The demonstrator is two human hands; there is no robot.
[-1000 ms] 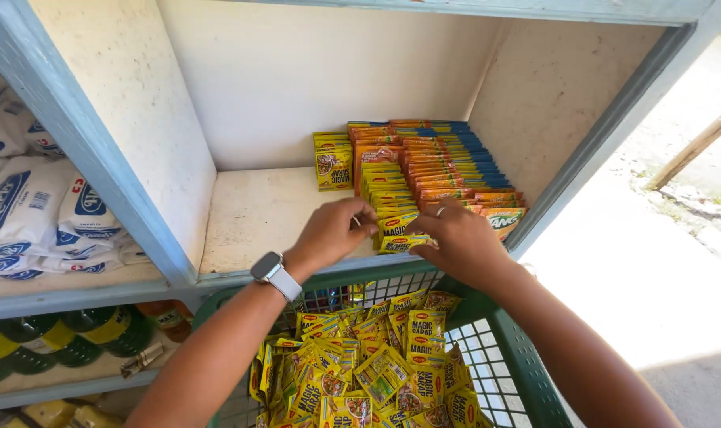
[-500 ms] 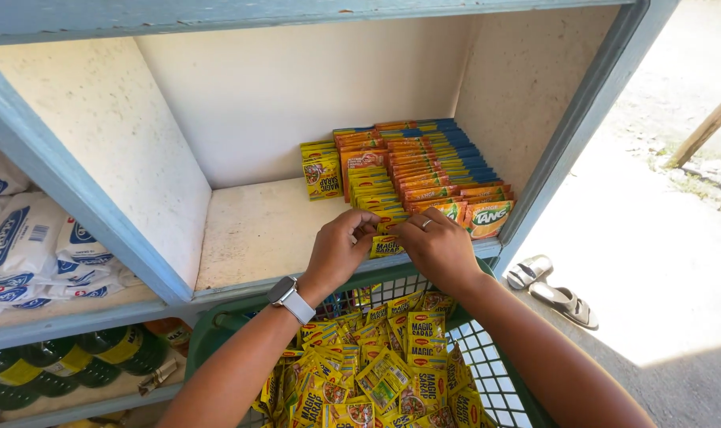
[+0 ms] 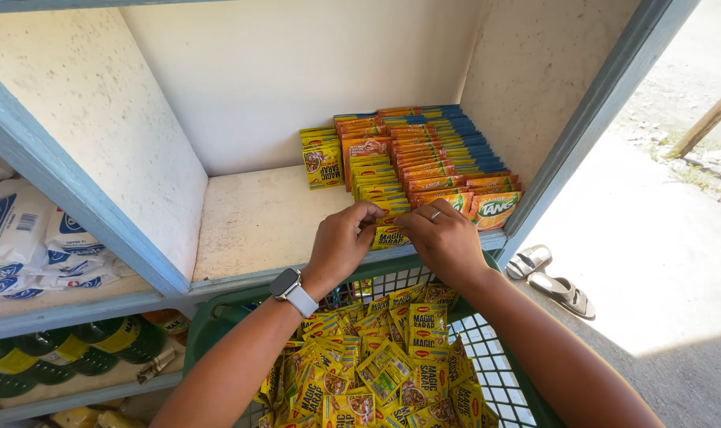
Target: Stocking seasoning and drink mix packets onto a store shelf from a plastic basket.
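Both hands have stayed at the shelf (image 3: 249, 230) front edge while the view has shifted slightly. The left hand (image 3: 343, 242) and right hand (image 3: 443, 238) are pinched shut together on one yellow sachet (image 3: 390, 236), now at the near end of the yellow row (image 3: 376, 186). The rows sit at 12 o'clock from the hands, the basket (image 3: 218, 325) of loose sachets at 6 o'clock.

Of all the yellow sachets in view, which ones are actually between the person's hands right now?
The yellow sachets at the shelf's front edge, pinched between the left hand and right hand. The others stand in rows behind or lie loose in the green basket below.
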